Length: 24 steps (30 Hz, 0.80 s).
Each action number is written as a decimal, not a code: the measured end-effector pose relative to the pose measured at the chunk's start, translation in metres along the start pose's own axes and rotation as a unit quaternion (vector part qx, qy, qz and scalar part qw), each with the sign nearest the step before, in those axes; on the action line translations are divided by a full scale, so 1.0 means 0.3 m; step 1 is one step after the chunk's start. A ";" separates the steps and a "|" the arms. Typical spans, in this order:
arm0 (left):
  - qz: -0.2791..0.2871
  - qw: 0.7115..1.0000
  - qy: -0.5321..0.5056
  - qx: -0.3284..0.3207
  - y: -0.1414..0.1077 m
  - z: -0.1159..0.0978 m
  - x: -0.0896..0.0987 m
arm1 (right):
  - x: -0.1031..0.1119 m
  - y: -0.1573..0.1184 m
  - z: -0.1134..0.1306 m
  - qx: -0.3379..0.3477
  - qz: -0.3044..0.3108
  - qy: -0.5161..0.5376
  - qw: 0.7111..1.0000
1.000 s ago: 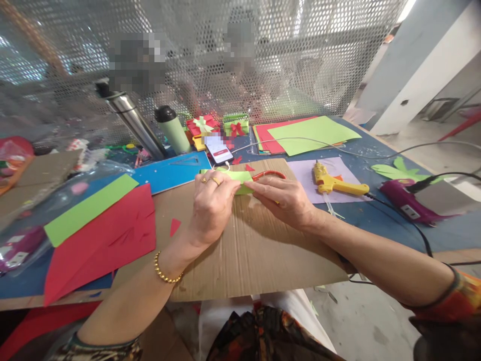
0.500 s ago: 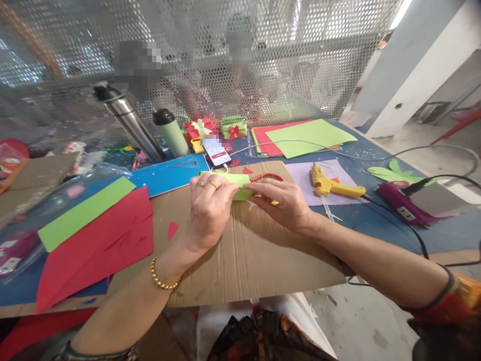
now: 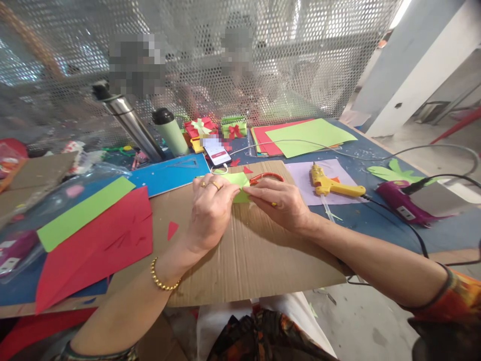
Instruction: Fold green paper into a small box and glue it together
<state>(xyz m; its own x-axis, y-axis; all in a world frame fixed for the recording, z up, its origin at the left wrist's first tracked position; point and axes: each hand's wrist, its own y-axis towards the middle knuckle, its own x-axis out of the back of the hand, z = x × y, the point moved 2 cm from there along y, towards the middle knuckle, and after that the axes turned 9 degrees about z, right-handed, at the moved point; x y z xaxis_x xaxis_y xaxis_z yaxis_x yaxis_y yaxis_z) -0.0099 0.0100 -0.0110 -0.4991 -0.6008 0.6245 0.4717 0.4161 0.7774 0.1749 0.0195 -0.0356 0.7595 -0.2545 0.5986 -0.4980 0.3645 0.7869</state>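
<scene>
A piece of light green paper (image 3: pixel 240 195) is pinched between my two hands above a sheet of cardboard (image 3: pixel 240 260). My left hand (image 3: pixel 211 208), with gold rings and a beaded bracelet, grips the paper's left part and hides much of it. The fingertips of my right hand (image 3: pixel 280 203) press on its right edge, close to the left fingertips. Just behind my right hand, an orange-red looped handle (image 3: pixel 267 176) shows; the rest of that tool is hidden. A small red paper scrap (image 3: pixel 172 230) lies left of my left hand.
A yellow glue gun (image 3: pixel 334 186) rests on lilac paper (image 3: pixel 300 175) at right, its cord trailing to a purple power strip (image 3: pixel 398 203). Red paper (image 3: pixel 97 250) lies left. A phone (image 3: pixel 217 152), a green bottle (image 3: pixel 171 133) and a steel flask (image 3: pixel 130 123) stand or lie behind.
The green paper has tilted slightly between my fingers, and my left hand has shifted a little to the right. Both hands keep their hold; the other things stay put.
</scene>
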 end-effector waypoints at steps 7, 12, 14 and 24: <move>0.000 1.000 -0.016 0.009 -0.001 -0.005 -0.003 | -0.004 0.000 0.000 -0.041 0.017 0.035 0.998; 0.005 0.999 -0.035 0.014 -0.004 -0.001 -0.001 | -0.005 -0.001 -0.008 -0.075 0.032 0.056 0.995; 0.004 0.999 -0.041 0.018 -0.005 0.001 -0.001 | -0.003 -0.001 -0.009 -0.081 0.036 0.057 0.994; 0.010 0.993 -0.112 0.027 0.004 0.004 -0.001 | 0.011 0.007 0.005 -0.082 0.056 0.083 0.992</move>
<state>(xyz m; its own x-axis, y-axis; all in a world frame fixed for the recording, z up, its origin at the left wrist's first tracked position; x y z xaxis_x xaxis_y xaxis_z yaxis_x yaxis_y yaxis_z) -0.0100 0.0117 -0.0102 -0.6427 -0.4278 0.6356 0.4456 0.4662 0.7643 0.1759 0.0181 -0.0317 0.7682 -0.0582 0.6375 -0.5186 0.5272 0.6731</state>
